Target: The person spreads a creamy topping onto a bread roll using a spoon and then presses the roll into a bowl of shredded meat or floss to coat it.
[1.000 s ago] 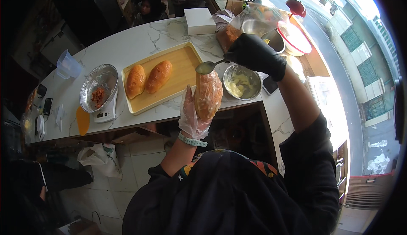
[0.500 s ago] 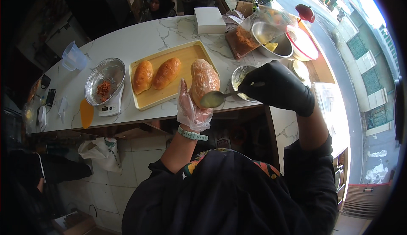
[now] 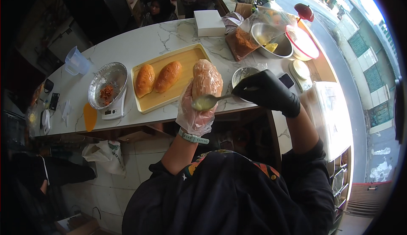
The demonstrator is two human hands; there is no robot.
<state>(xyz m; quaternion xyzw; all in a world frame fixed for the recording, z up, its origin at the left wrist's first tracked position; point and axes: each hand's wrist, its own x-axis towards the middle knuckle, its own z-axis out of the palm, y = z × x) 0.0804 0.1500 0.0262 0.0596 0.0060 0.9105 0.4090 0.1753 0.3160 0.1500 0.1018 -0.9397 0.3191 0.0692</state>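
My left hand (image 3: 193,118), in a thin transparent plastic glove, holds up a bread roll (image 3: 207,78) at the front edge of the counter. The roll looks pale and shiny, as if under plastic film. In my black-gloved right hand (image 3: 267,91) is a metal spoon (image 3: 205,103) with a pale yellowish cream in its bowl. The spoon is over the roll's near end; whether it touches cannot be made out. Behind my right hand stands a small bowl (image 3: 238,74), partly hidden. Two browned rolls (image 3: 145,81) lie on a yellow tray (image 3: 193,53) to the left.
A foil dish (image 3: 95,95) with reddish-brown shreds sits on a white scale (image 3: 113,113), beside an orange scraper (image 3: 89,118). Farther right are a bag of brown powder (image 3: 240,44), a steel bowl (image 3: 282,53) and a red-rimmed tub (image 3: 304,50). A white box (image 3: 210,25) stands behind.
The spoon and my right hand have moved left and nearer to me, to the roll's near end. My left hand stays around the roll. The whole view has shifted slightly.
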